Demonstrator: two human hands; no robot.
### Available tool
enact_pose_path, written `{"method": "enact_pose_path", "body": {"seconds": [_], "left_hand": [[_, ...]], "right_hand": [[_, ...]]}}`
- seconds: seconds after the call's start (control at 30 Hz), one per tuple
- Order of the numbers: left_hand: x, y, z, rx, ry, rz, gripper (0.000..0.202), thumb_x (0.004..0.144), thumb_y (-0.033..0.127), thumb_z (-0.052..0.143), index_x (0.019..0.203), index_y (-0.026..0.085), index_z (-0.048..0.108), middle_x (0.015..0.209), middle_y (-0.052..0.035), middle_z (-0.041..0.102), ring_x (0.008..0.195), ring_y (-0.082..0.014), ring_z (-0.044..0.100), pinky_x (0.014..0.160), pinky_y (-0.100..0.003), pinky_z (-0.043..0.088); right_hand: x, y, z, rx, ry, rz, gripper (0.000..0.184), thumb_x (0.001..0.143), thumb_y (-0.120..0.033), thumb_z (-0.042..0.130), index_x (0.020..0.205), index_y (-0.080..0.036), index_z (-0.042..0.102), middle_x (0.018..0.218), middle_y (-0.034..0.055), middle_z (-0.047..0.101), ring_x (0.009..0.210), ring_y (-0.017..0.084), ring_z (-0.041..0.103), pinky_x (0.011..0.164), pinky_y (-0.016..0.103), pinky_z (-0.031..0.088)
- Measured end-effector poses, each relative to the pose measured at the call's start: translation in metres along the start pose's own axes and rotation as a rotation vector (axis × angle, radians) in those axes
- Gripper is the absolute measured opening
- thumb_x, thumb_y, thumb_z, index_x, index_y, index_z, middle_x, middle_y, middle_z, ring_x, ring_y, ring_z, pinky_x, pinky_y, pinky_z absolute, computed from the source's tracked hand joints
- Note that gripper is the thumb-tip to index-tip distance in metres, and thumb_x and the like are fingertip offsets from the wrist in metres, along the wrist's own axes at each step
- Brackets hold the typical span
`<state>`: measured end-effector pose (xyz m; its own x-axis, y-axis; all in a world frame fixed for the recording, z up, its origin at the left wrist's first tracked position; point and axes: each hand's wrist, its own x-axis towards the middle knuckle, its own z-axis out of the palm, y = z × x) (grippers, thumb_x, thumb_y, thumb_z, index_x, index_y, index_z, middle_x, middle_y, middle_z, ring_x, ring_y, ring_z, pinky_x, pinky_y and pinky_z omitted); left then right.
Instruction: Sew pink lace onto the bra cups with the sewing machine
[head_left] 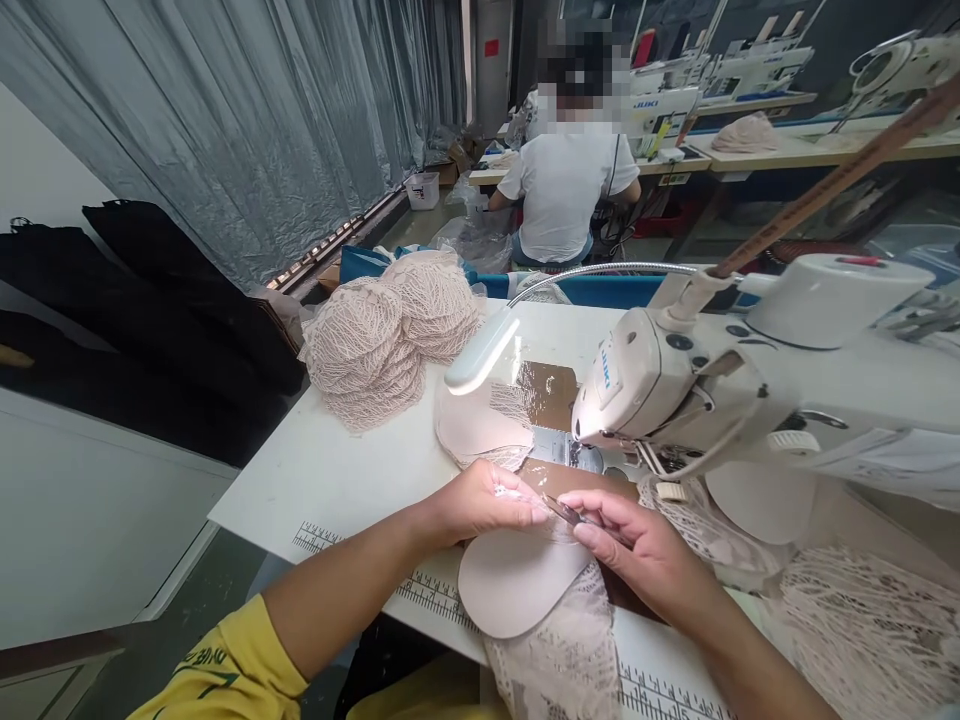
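Observation:
My left hand (484, 505) is closed in a pinch on the edge of a beige lace piece (559, 635). A smooth, pale rounded cup pad (510, 585) is joined to or lying against this lace, below my fingers. In my right hand (637, 540) are small metal thread snips (564, 511), their tips at the lace edge beside my left thumb. Behind my hands, another pale cup piece with lace (480, 430) lies next to the sewing machine's metal plate (551, 448). Part of the lace between my fingers is hidden.
The sewing machine head (637, 375) stands close on the right, with a lamp (480, 355) reaching over the white table (337, 480). Stacked lace pieces (367, 350) sit at the back left. More lace (862, 620) lies at right. A person in white (566, 185) sits beyond.

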<state>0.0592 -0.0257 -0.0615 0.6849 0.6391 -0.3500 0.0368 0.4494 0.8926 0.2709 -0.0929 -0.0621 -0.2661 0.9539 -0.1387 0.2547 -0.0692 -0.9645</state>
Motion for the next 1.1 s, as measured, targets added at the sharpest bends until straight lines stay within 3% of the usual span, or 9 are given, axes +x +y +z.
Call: {"method": "enact_pose_path", "body": {"seconds": [0.4, 0.73, 0.9, 1.03, 1.1], "left_hand": [[0.001, 0.0, -0.001, -0.029, 0.007, -0.046, 0.031, 0.059, 0.034, 0.085, 0.078, 0.012, 0.074, 0.071, -0.0042, 0.069, 0.068, -0.0128, 0.06, 0.071, -0.027, 0.047], [0.001, 0.001, 0.002, -0.039, 0.002, -0.035, 0.031, 0.057, 0.035, 0.085, 0.074, 0.012, 0.073, 0.069, -0.0026, 0.067, 0.068, -0.0135, 0.059, 0.073, -0.028, 0.046], [0.0, 0.001, 0.002, -0.027, -0.025, -0.02, 0.032, 0.059, 0.037, 0.084, 0.076, 0.011, 0.073, 0.07, -0.0037, 0.067, 0.069, -0.0148, 0.06, 0.074, -0.029, 0.046], [-0.001, 0.005, -0.001, -0.036, 0.077, -0.022, 0.034, 0.061, 0.039, 0.082, 0.074, 0.011, 0.07, 0.068, -0.0033, 0.064, 0.065, -0.0129, 0.057, 0.067, -0.027, 0.045], [-0.003, 0.008, -0.005, -0.033, 0.173, -0.017, 0.034, 0.063, 0.04, 0.081, 0.075, 0.011, 0.068, 0.067, -0.0022, 0.063, 0.063, -0.0114, 0.055, 0.063, -0.024, 0.043]], "right_hand": [[0.007, -0.002, 0.011, -0.047, -0.013, -0.062, 0.026, 0.089, -0.039, 0.054, 0.108, -0.026, 0.066, 0.108, 0.0042, 0.068, 0.098, 0.02, 0.063, 0.086, 0.031, 0.049], [0.008, -0.005, 0.01, -0.077, -0.042, -0.057, 0.024, 0.089, -0.039, 0.054, 0.104, -0.025, 0.066, 0.103, 0.0041, 0.069, 0.095, 0.021, 0.062, 0.083, 0.033, 0.049], [0.014, -0.008, 0.018, 0.067, 0.057, 0.001, 0.023, 0.087, -0.041, 0.055, 0.095, -0.023, 0.067, 0.096, 0.0049, 0.069, 0.09, 0.021, 0.062, 0.08, 0.032, 0.049], [0.012, 0.003, 0.011, 0.269, 0.128, 0.138, 0.035, 0.084, -0.051, 0.056, 0.102, -0.022, 0.06, 0.078, 0.0022, 0.065, 0.071, 0.018, 0.062, 0.066, 0.031, 0.05], [0.009, 0.006, 0.004, 0.2, 0.133, 0.156, 0.04, 0.081, -0.055, 0.058, 0.103, -0.022, 0.059, 0.082, 0.0024, 0.066, 0.076, 0.019, 0.062, 0.07, 0.031, 0.049]]}}
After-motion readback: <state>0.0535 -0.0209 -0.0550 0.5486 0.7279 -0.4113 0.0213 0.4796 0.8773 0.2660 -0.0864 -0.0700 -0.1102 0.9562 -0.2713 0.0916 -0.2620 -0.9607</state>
